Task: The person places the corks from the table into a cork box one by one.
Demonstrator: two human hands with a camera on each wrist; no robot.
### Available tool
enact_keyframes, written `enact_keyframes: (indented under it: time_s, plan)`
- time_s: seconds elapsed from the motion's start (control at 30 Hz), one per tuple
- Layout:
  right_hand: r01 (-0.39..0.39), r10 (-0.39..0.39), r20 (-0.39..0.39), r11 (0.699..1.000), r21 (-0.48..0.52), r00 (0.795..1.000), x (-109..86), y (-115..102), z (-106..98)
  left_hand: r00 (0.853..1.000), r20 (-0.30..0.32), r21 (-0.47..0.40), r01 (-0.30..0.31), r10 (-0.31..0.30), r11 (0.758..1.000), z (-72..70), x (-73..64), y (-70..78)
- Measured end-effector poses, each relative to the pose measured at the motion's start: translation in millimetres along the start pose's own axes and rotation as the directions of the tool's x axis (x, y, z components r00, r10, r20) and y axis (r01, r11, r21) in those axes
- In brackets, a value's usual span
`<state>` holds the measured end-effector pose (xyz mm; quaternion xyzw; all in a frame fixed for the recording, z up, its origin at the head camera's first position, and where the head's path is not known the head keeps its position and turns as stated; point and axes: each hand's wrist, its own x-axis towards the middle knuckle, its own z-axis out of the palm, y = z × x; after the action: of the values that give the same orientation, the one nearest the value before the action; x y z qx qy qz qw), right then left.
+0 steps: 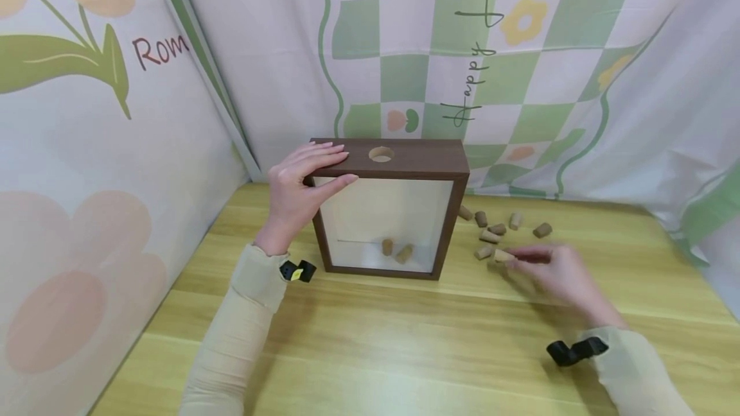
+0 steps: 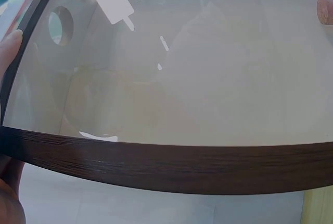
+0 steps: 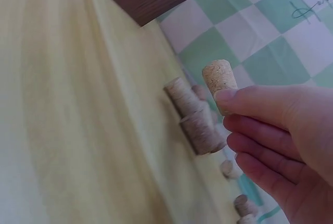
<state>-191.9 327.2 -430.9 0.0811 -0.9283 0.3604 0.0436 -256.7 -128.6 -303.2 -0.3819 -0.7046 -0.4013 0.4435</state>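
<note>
A dark wooden shadow box [image 1: 390, 273] with a clear front and a round hole [image 1: 381, 155] in its top stands upright on the table. Two corks lie inside at its bottom, one standing cork [image 1: 387, 247] and one tilted cork [image 1: 404, 253]. My left hand [image 1: 297, 188] holds the box's upper left corner, fingers over the top and thumb along the front edge. To the right of the box, my right hand [image 1: 555, 275] pinches a light cork [image 3: 219, 78] between thumb and forefinger, raised off the table in the right wrist view.
Several loose corks [image 1: 490, 236] lie scattered on the wooden table [image 1: 370, 339] right of the box. A patterned cloth [image 1: 405, 31] hangs behind, and another printed cloth [image 1: 87, 178] hangs along the left side. Each wrist wears a black camera mount [image 1: 578, 350].
</note>
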Motion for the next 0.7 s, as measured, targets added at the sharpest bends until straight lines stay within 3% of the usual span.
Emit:
enact_keyframes:
  time_s: [0.3,0.57,0.7]
  plan:
    - [0.072,-0.072,-0.085,0.997,0.0,0.994,-0.3,-21.0,-17.6,1.0,0.001,0.001,0.007,-0.007,1.0,0.2,0.1,-0.6]
    - [0.01,-0.011,-0.135,1.0,-0.012,0.991,-2.9,-50.0,-36.0,1.0,0.019,0.013,-0.003,0.003,1.0,-1.0,-0.4,-0.8]
    - [0.033,-0.031,-0.209,0.999,0.006,0.977,-1.7,-68.9,-43.7,1.0,0.019,0.016,-0.01,0.01,1.0,-1.2,0.2,-1.0]
